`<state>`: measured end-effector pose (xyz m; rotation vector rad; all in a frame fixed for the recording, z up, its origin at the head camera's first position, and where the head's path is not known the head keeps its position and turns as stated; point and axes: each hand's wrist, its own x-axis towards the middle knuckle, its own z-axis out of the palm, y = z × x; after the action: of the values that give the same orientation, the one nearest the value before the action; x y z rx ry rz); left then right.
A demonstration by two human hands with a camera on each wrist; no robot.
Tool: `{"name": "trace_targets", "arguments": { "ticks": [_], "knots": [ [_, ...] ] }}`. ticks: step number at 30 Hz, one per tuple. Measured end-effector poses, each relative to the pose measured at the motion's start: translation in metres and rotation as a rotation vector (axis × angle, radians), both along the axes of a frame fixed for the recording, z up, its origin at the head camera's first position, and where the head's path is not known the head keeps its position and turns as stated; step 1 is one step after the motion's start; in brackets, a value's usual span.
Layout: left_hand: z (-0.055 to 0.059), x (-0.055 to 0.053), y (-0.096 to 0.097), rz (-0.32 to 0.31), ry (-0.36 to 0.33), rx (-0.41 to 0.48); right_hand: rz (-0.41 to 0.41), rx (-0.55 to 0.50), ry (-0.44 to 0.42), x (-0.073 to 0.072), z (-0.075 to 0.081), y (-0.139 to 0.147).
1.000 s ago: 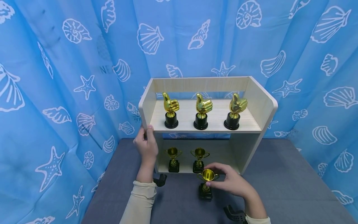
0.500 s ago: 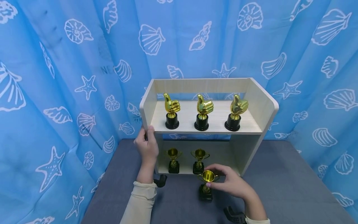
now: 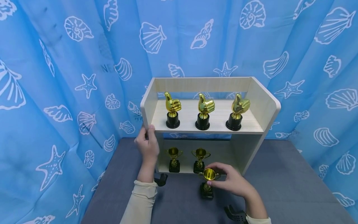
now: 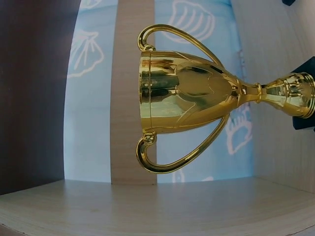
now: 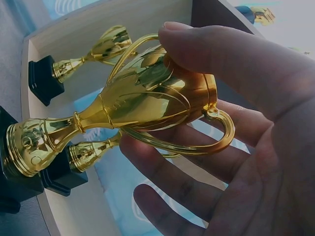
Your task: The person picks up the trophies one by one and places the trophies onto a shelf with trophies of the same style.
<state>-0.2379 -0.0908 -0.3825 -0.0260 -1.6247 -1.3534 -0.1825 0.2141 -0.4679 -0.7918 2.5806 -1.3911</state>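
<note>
My right hand (image 3: 230,179) grips a gold trophy cup (image 3: 209,175) with a black base, in front of the shelf's lower level. In the right wrist view the thumb lies across the cup (image 5: 147,93) and the fingers reach behind it. With my left hand (image 3: 147,145) I hold the left side panel of the small wooden shelf (image 3: 208,132). Two more trophy cups, one at left (image 3: 174,153) and one in the middle (image 3: 200,154), stand upright on the lower level. A trophy cup (image 4: 189,91) also fills the left wrist view, where no fingers show.
Three gold thumbs-up trophies, at left (image 3: 173,107), middle (image 3: 205,107) and right (image 3: 237,107), stand on the upper level. A grey cloth (image 3: 285,180) covers the table. Behind the shelf hangs a blue curtain (image 3: 179,37) with white shell prints.
Both hands keep their places, the right on the trophy cup and the left on the side panel. Only the head view shifts slightly.
</note>
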Motion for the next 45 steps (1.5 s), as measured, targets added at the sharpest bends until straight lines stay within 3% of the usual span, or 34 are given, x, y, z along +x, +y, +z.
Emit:
{"name": "trace_targets", "arguments": {
  "ticks": [8,15,18,45],
  "knots": [
    [0.0,0.0,0.0,-0.019,0.003,0.005,-0.01,-0.005,0.007,-0.001,0.002,0.004],
    [-0.024,-0.022,-0.009,0.012,-0.013,-0.002,-0.013,-0.004,0.007,-0.003,0.0,0.007],
    [-0.028,-0.024,-0.011,0.015,-0.027,-0.006,-0.017,-0.003,0.005,-0.004,-0.001,0.009],
    [-0.028,-0.024,-0.014,-0.006,-0.058,-0.018,-0.094,0.021,0.002,-0.009,0.004,0.017]
  ]
}}
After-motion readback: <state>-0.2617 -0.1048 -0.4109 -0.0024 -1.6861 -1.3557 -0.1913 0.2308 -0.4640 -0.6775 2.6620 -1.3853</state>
